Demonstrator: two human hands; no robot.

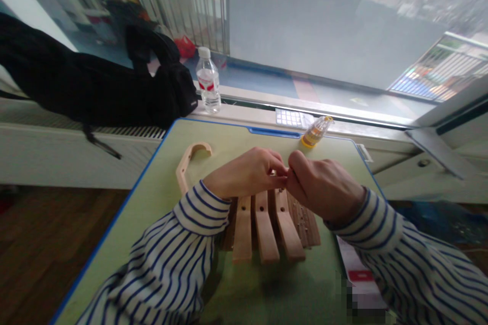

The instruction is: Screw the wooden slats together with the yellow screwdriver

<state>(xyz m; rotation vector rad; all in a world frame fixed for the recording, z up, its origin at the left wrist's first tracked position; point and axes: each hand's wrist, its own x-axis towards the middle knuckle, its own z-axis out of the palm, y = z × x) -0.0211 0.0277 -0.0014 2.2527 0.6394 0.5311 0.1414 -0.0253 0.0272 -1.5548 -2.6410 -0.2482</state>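
My left hand point(253, 171) and my right hand point(318, 183) meet over the middle of the table, fingertips pinched together. Whatever they hold between them is too small and hidden to name. Just below lie three pale wooden pieces side by side, a left one point(242, 236), a middle one point(266, 236) and a right one point(290, 236), each with a dark hole. They rest on a brown ridged board point(309, 226) with small shiny bits on it. Beyond my left wrist is a curved wooden hook point(183, 168), lying apart from the hands.
A small bottle of yellow liquid point(315, 133) stands tilted-looking at the table's point(152, 244) far edge. On the sill are a water bottle point(208, 84) and a white gridded card point(292, 118). A black bag point(114, 86) sits at the left. Under my right forearm lies a printed paper point(356, 269).
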